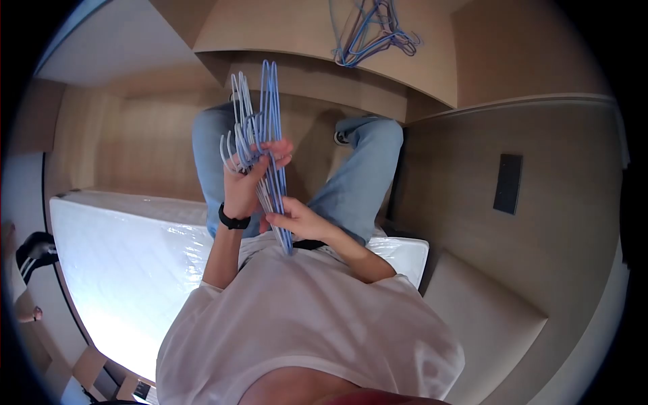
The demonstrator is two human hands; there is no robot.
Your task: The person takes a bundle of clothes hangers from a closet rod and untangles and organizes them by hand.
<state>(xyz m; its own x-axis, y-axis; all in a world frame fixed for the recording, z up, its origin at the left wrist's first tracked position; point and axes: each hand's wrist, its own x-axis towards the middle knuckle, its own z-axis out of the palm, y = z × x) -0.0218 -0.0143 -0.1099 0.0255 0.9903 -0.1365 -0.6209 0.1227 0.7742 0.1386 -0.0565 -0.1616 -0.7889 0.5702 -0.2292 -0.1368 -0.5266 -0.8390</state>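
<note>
A bundle of blue and white hangers (272,115) is held upright in front of my body, its hooks pointing to the left. My left hand (253,169), with a black band on the wrist, is closed around the bundle near the hooks. Lower down, my right hand (295,219) grips the same bundle close to its bottom end, fingers against the wires. More hangers (371,37), blue and purple, lie in a loose tangle on the wooden shelf (270,30) beyond my knees.
A plastic-wrapped white mattress (128,270) lies behind me to the left. A padded panel (479,324) and a wall with a dark plate (507,183) are on the right. Part of another person (27,283) shows at the far left edge.
</note>
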